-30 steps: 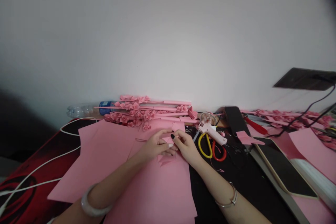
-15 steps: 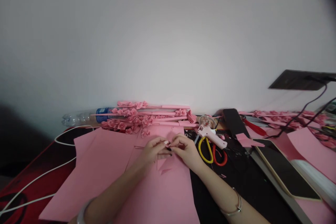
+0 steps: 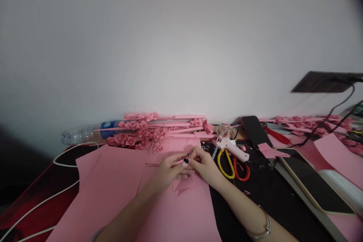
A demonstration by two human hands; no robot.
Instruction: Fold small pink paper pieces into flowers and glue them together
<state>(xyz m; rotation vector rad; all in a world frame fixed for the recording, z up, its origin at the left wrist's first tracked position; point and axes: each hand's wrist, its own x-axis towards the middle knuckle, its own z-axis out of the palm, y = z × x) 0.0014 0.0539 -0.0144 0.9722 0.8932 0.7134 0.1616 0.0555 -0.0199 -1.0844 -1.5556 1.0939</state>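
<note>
My left hand (image 3: 169, 168) and my right hand (image 3: 204, 165) meet over large pink paper sheets (image 3: 119, 189) on the desk. Both pinch a small folded pink paper piece (image 3: 185, 160) between thumb and fingertips. A thin stick (image 3: 153, 165) lies on the sheet just left of my left hand. More folded pink paper (image 3: 181, 186) pokes out below the hands.
Pink paper flowers on sticks (image 3: 153, 130) and a plastic bottle (image 3: 85, 133) lie along the wall. A pink glue gun (image 3: 231, 146), yellow and red scissors (image 3: 232, 166) and a tablet (image 3: 312, 181) lie to the right. White cables (image 3: 48, 196) run at left.
The view has shifted slightly. My fingers have kept working the small pink piece; the hands stay together in the same place.
</note>
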